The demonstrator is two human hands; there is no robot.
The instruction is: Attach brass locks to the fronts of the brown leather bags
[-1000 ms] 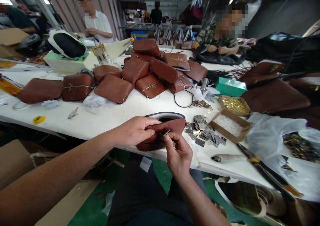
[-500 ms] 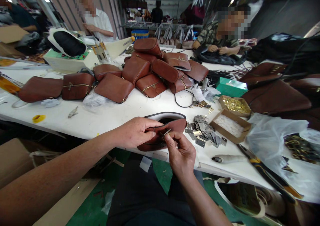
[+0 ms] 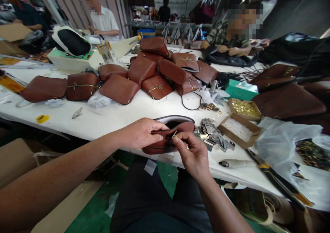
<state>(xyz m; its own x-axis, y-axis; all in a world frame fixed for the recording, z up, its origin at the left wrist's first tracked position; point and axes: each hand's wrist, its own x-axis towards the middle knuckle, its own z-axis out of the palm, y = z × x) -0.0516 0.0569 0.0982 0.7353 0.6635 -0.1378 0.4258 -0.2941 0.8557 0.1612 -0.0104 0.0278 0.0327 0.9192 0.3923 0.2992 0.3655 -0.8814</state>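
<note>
At the near table edge lies a brown leather bag (image 3: 184, 127), its mouth open toward the back. My left hand (image 3: 140, 133) grips the bag's left side, thumb on the outer face and fingers at the rim. Between thumb and forefinger of my right hand (image 3: 194, 154) is a small metal fitting (image 3: 173, 135), held against the front of the bag; its exact kind is too small to make out. Just right of the bag lies a heap of grey metal plates (image 3: 212, 135).
Brown bags (image 3: 144, 68) are piled mid-table. To the right stand a box of gold-coloured parts (image 3: 244, 108), a box of white pieces (image 3: 239, 129), pliers (image 3: 278, 178) and a clear plastic bag (image 3: 281, 147). Co-workers sit across the table.
My right hand has shifted slightly right and its wrist has turned a little, still pinching the metal fitting at the bag. The left hand keeps its hold; the whole view has shifted slightly.
</note>
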